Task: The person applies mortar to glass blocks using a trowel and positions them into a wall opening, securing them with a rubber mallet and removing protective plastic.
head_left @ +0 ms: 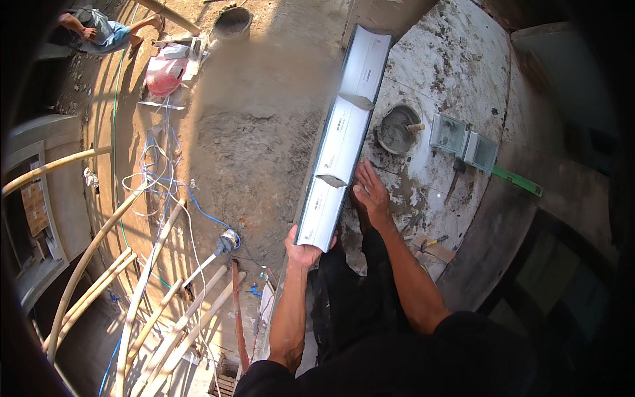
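Three glass blocks lie end to end in a slanting row in front of me, their pale, hollowed edges turned up and grey mortar in the joints. Around the lower end of the nearest glass block (321, 215) my left hand (304, 251) is closed, thumb on one side and fingers on the other. My right hand (372, 193) rests against the row's right side by the nearer joint, fingers stretched and partly apart. The middle glass block (340, 135) and the farthest glass block (366, 63) are untouched.
A bucket of mortar (397, 132) with a wooden handle sticking out stands right of the row. Beyond it are two clear glass blocks (450, 134), a green spirit level (518, 180) and a black-headed mallet (459, 167). Bamboo poles (165, 337) and tangled cables (155, 172) lie left. Another person (106, 33) sits far left.
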Motion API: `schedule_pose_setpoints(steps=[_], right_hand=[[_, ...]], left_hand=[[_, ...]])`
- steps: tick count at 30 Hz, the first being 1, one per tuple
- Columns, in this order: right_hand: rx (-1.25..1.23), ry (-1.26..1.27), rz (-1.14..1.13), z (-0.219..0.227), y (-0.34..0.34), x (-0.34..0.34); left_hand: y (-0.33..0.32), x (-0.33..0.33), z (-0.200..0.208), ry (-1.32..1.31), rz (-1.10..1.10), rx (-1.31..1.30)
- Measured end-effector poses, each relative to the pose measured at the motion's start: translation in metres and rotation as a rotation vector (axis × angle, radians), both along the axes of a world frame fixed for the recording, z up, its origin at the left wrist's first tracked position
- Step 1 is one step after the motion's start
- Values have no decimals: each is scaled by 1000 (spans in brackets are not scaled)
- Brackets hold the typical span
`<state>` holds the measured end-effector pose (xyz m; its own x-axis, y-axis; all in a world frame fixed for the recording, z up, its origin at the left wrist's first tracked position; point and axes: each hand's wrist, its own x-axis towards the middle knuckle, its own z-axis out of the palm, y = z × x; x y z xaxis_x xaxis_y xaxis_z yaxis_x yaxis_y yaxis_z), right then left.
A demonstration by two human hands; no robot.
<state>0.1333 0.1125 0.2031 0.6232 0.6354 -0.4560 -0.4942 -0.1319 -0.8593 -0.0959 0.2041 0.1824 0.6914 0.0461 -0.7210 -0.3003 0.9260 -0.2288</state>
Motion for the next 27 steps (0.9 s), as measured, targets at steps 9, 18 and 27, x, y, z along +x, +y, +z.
schedule_pose_setpoints(steps=[9,18,27], right_hand=[[-91,-218,198,7,-2,0],[-59,-159,158,1,-5,-3],[99,59,124,-22,-7,-36]], left_hand=[[5,5,5,8,-42,33],[5,7,11,55,-56,21],[2,6,11,50,-37,17]])
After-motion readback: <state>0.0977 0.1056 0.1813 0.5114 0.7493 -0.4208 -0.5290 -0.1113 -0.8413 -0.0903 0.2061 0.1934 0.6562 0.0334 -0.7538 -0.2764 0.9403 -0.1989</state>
